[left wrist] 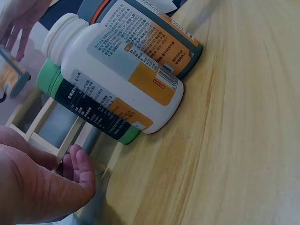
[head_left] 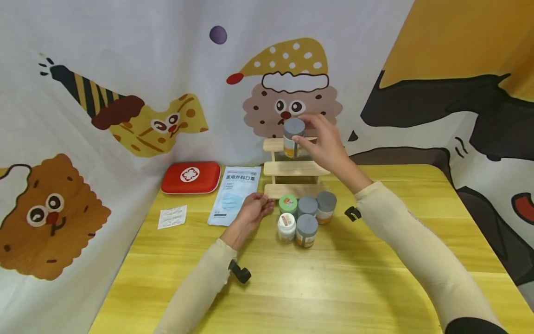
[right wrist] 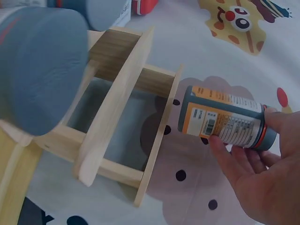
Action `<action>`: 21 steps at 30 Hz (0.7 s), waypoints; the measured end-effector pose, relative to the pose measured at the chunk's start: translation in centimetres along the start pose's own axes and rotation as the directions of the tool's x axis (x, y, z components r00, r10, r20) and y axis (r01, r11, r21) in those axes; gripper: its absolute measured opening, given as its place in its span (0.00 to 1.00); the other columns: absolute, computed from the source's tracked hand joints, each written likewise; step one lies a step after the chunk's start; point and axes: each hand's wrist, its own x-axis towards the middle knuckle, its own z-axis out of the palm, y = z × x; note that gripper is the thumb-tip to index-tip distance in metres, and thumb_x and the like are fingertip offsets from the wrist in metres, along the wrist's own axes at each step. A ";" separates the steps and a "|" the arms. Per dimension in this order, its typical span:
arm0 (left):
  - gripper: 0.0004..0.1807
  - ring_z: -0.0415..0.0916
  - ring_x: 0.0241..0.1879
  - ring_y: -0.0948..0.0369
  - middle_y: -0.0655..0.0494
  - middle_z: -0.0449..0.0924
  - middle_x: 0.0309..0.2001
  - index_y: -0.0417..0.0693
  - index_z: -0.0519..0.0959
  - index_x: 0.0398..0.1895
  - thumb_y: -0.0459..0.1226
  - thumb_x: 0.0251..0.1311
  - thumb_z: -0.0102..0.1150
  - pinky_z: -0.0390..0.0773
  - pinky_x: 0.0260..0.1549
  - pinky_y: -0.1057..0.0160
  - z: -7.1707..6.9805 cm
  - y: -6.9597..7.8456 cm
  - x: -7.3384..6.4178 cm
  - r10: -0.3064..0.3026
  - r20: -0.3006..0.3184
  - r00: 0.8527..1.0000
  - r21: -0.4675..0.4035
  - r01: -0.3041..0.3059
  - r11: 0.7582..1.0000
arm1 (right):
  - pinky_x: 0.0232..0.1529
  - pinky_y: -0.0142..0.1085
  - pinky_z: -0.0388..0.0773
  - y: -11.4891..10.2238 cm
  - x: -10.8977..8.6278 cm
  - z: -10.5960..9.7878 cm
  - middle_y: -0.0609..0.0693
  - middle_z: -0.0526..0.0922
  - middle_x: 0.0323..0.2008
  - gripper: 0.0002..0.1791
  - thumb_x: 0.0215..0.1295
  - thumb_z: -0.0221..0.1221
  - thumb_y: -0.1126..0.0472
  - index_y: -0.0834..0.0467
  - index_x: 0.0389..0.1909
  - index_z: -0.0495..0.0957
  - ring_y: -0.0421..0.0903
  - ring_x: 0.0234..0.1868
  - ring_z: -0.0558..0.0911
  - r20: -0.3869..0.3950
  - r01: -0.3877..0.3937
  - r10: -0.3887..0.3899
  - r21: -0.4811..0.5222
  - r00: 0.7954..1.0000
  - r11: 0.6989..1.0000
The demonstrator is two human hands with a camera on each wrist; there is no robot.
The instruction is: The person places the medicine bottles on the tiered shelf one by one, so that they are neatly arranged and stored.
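Head view: the held jar (head_left: 289, 134) partly hides the wooden rack (head_left: 288, 168).

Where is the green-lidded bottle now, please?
In the head view, the green-lidded bottle stands in front of the wooden rack, with the white bottle before it and a grey-lidded jar on its right.

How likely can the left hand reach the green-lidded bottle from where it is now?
Probably yes: the left hand is just left of the green-lidded bottle, and nothing appears to stand between them; the white bottle is in front.
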 end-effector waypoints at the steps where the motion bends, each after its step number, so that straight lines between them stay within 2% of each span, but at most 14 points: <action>1: 0.09 0.82 0.39 0.60 0.49 0.78 0.39 0.35 0.67 0.58 0.29 0.81 0.47 0.88 0.45 0.68 -0.1 -0.1 0.0 0.004 0.002 1.000 -0.002 -0.004 1.000 | 0.59 0.50 0.88 -0.1 0.3 0.3 0.60 0.78 0.59 0.29 0.72 0.68 0.58 0.60 0.70 0.73 0.55 0.60 0.82 0.004 -0.004 0.004 -0.010 1.000 1.000; 8: 0.07 0.82 0.38 0.61 0.50 0.79 0.38 0.37 0.67 0.55 0.29 0.80 0.47 0.88 0.45 0.68 -0.1 -0.2 0.0 0.012 0.006 1.000 -0.005 -0.012 1.000 | 0.66 0.54 0.78 -0.6 2.2 1.7 0.62 0.78 0.61 0.31 0.74 0.66 0.57 0.61 0.73 0.71 0.58 0.62 0.78 0.010 -0.055 0.056 -0.078 0.998 0.995; 13: 0.06 0.83 0.38 0.60 0.48 0.79 0.39 0.38 0.68 0.55 0.30 0.81 0.47 0.88 0.45 0.68 -0.1 -0.1 -0.1 0.008 0.012 1.000 -0.001 -0.008 1.000 | 0.70 0.53 0.76 -0.6 3.2 2.3 0.63 0.78 0.63 0.31 0.74 0.67 0.57 0.61 0.73 0.72 0.59 0.64 0.78 0.014 -0.085 0.086 -0.075 0.996 0.994; 21: 0.03 0.83 0.38 0.61 0.49 0.79 0.38 0.40 0.67 0.51 0.29 0.81 0.47 0.88 0.44 0.69 0.0 0.0 -0.1 0.002 0.010 1.000 -0.010 -0.002 1.000 | 0.69 0.52 0.76 0.3 4.5 3.1 0.62 0.78 0.63 0.31 0.74 0.66 0.56 0.61 0.74 0.71 0.59 0.63 0.79 0.033 -0.105 0.108 -0.083 0.994 0.991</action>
